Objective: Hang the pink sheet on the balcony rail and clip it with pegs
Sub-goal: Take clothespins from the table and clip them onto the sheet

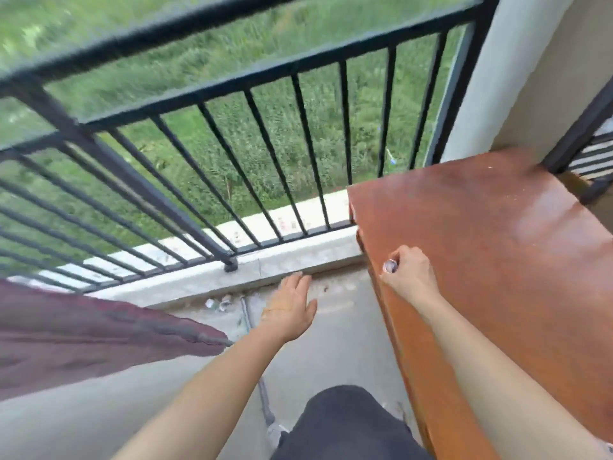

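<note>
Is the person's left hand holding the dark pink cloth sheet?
No, the left hand hovers open over the grey concrete floor, apart from the dark pink cloth sheet.

The pink sheet (83, 330) ran off the left edge, blurred. The right hand (409, 273) gripped a small silvery thing (389, 266), too smeared to identify. Motion blurred the balcony rail (292, 69).

A reddish-brown wooden cabinet (481, 244) stands at the right by a pale pillar (507, 71), grass (292, 154) beyond.
</note>
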Motion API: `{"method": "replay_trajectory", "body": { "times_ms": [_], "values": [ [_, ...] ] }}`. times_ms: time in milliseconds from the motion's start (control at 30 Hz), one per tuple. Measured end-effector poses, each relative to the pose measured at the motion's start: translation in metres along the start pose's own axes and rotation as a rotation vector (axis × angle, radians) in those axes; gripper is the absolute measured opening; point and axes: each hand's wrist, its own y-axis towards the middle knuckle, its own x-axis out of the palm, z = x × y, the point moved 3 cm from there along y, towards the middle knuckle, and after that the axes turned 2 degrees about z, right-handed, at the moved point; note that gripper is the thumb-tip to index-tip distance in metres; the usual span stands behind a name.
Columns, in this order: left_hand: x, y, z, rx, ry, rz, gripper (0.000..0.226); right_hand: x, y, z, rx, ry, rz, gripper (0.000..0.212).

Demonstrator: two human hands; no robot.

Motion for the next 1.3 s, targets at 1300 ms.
{"method": "replay_trajectory", "body": {
  "times_ms": [1300],
  "values": [
    [-0.043, -0.009, -0.374, -0.388, 0.636, -0.344, 0.033, 0.351, -0.072, -0.229, -0.233, 0.265, -0.488, 0.032]
  ]
}}
